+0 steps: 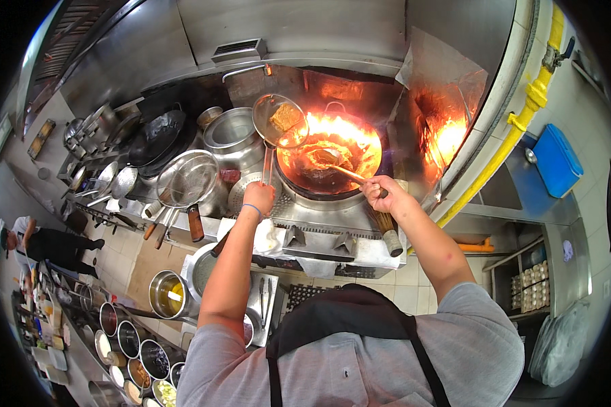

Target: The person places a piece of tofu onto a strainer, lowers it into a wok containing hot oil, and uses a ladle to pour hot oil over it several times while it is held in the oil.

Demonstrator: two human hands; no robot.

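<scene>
My left hand [259, 198] grips the handle of a round wire-mesh strainer [264, 114]. A golden-brown fried piece of food [286, 118] rests in the strainer, which is held up beside the rim of a wok [305, 189]. Bright flames [346, 129] fill the far side of that wok and glow across its inside. In my right hand [384, 194] is the wooden handle of a ladle [347, 174]; its bowl is down inside the wok. The glare hides most of what the wok holds.
Left of the wok stand a lidded steel pot [230, 129], another mesh strainer [188, 175] over a pot and a black wok [158, 137]. A bamboo brush [387, 234] lies at the front right. A yellow pipe [519, 114] runs along the right. A person [46, 241] stands far left.
</scene>
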